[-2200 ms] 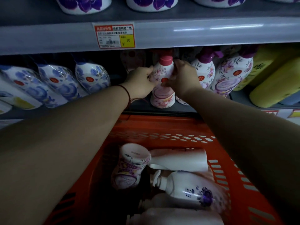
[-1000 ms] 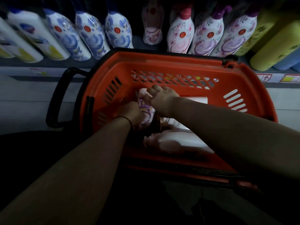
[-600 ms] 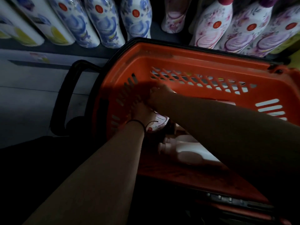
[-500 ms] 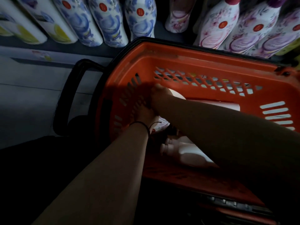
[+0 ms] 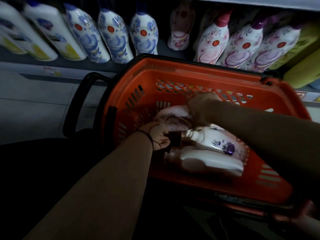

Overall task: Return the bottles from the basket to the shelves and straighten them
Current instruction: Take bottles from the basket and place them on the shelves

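An orange basket (image 5: pixel 173 70) stands below the shelf. Inside it a white bottle with a purple flower pattern (image 5: pixel 173 118) lies tilted. My left hand (image 5: pixel 155 135) grips its lower, dark-capped end. My right hand (image 5: pixel 200 110) grips its upper end. Beside it lie a white bottle with a small purple mark (image 5: pixel 220 142) and a plain white bottle (image 5: pixel 211 163). On the shelf stand blue-patterned bottles (image 5: pixel 114 35) and pink and purple floral bottles (image 5: pixel 242 44).
The basket's black handle (image 5: pixel 81 104) hangs on its left side. White bottles with yellow labels (image 5: pixel 52 37) stand at the shelf's left, yellow-green bottles (image 5: pixel 304 66) at its right. A gap with one pink bottle (image 5: pixel 180 30) set back lies mid-shelf. Grey floor lies to the left.
Both hands left the pink bottle on the shelf and went down into the basket. They now hold the purple-flowered bottle, which has risen and tilted.
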The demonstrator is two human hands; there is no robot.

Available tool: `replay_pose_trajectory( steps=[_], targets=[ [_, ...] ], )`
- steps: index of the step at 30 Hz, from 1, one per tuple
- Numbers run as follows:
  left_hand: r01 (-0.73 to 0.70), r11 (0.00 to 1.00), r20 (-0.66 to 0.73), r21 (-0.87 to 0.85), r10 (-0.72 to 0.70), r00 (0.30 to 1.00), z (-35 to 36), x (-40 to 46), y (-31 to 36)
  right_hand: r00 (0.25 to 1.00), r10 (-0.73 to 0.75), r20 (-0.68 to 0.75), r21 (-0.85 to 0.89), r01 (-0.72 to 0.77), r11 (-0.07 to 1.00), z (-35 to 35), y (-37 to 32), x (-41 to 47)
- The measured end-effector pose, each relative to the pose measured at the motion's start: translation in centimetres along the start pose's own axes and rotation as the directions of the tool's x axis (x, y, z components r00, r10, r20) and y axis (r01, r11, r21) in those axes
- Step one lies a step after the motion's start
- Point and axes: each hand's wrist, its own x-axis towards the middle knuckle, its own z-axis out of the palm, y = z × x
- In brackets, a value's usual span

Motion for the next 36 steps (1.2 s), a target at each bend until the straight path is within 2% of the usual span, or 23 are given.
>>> replay_pose_trajectory(
  steps=[3,5,8,10,13,16,20,21,25,29,33,36],
  targets=[
    [-0.158,0.986,0.128,0.051,0.15,0.98,1.8,-1.3,0.0,0.995,0.097,-0.039,0.245,-0.084,0.966,0.2,3.0,-3.6],
    [-0.258,0.965,0.198,0.033,0.247,0.949,2.5,-2.0,0.4,0.983,0.152,-0.098,0.423,-0.097,0.901,1.2,4.7,-5.5],
    [-0.327,0.945,0.288,0.023,0.307,0.907,3.0,-4.4,1.1,0.965,0.214,-0.153,0.691,-0.05,0.722,2.8,6.6,-7.8],
    [-0.43,0.903,0.322,0.028,0.399,0.859,3.4,-5.6,1.5,0.961,0.22,-0.17,0.809,0.008,0.587,4.0,6.7,-8.8],
    [-0.576,0.818,0.375,-0.009,0.536,0.756,4.1,-7.7,1.7,0.956,0.175,-0.235,0.9,0.146,0.41,4.6,6.5,-9.6],
    [-0.637,0.771,0.374,-0.009,0.593,0.713,5.2,-9.9,2.3,0.941,0.104,-0.322,0.916,0.282,0.286,3.6,6.2,-9.7],
    [-0.745,0.657,0.338,0.116,0.679,0.651,6.7,-11.7,3.8,0.905,0.198,-0.377,0.926,0.364,0.099,1.0,5.6,-9.8],
    [-0.772,0.619,0.332,0.142,0.705,0.626,6.8,-12.2,4.3,0.89,0.226,-0.397,0.918,0.389,0.08,0.3,5.7,-10.0],
    [-0.848,0.495,0.31,0.189,0.789,0.53,7.5,-13.9,7.1,0.813,0.298,-0.5,0.866,0.476,0.154,-2.5,6.8,-10.3],
    [-0.89,0.43,0.319,0.15,0.831,0.455,8.1,-15.5,10.6,0.721,0.345,-0.601,0.798,0.561,0.221,-6.0,8.1,-9.6],
    [-0.93,0.332,0.298,0.157,0.882,0.365,8.2,-15.5,13.7,0.696,0.332,-0.636,0.771,0.558,0.306,-8.0,9.4,-7.1],
    [-0.94,0.246,0.273,0.236,0.912,0.307,7.6,-14.2,15.2,0.697,0.352,-0.625,0.774,0.495,0.395,-8.5,9.5,-4.6]
  ],
)
